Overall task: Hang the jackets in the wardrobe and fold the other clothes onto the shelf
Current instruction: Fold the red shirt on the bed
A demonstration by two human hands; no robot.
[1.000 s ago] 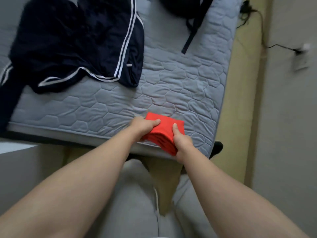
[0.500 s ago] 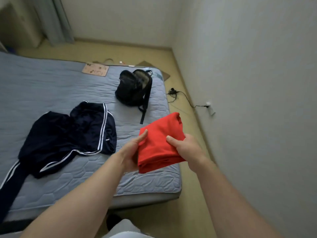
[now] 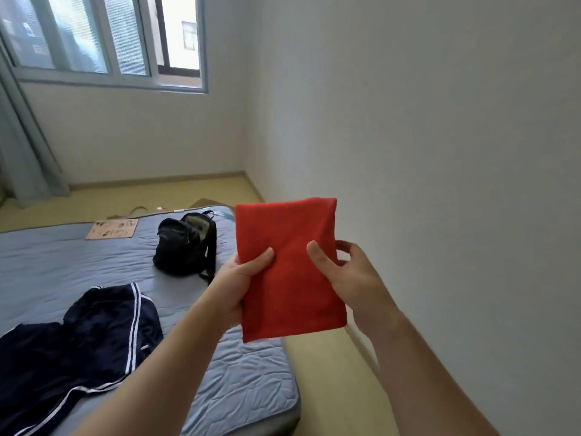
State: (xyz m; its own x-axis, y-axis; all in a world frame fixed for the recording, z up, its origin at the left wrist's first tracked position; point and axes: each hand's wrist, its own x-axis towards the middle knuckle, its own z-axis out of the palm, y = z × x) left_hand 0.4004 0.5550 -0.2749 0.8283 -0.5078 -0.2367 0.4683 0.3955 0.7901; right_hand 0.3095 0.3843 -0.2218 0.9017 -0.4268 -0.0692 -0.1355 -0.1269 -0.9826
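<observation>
A folded red garment is held up in the air in front of me, over the right edge of the mattress. My left hand grips its left edge, thumb on top. My right hand holds its right edge, thumb pressed on the front and fingers behind. A dark navy jacket with white stripes lies spread on the grey quilted mattress at the lower left. No wardrobe or shelf is in view.
A black backpack stands on the mattress's far right part, a flat cardboard piece lies behind it. A white wall runs close along the right, with a strip of yellow floor between. A window and curtain are at the far left.
Both hands lifted the folded red garment off the mattress's near corner and raised it to chest height. My view swung up from the bed toward the room and window.
</observation>
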